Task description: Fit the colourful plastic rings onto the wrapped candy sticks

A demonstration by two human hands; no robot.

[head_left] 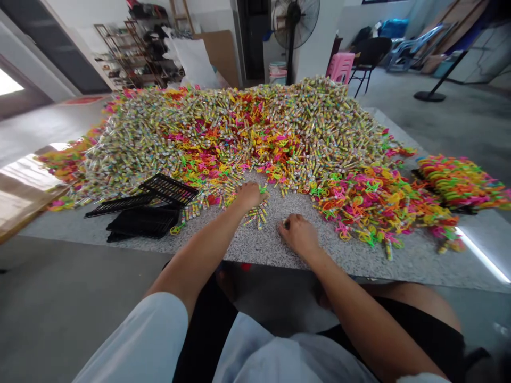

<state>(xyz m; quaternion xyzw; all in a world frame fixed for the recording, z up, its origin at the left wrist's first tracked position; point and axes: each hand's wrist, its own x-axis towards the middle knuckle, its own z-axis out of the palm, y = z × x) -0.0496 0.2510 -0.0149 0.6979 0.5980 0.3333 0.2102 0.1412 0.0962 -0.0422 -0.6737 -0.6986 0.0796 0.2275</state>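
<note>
A heap of small clear tubes with yellow-green printed wraps (147, 127) covers most of the stone-topped table (275, 255). My left hand (248, 195) reaches into the near edge of this heap, its fingers curled down. A bright green plastic piece (262, 189) shows at its fingertips, but whether it is gripped is unclear. Just below lie several loose tubes (259, 217). My right hand (299, 233) rests low over the tabletop, fingers bent together. A small dark bit shows by its thumb, too small to name. To its right is a pile of pink, orange, yellow and green plastic pieces (371, 199).
Black slotted trays (146, 219) lie stacked at the left, one tilted. A tray loaded with coloured pieces (463, 181) stands at the far right. Behind the table are a standing fan (294, 16), pink stools (341, 66) and a dark chair (371, 53).
</note>
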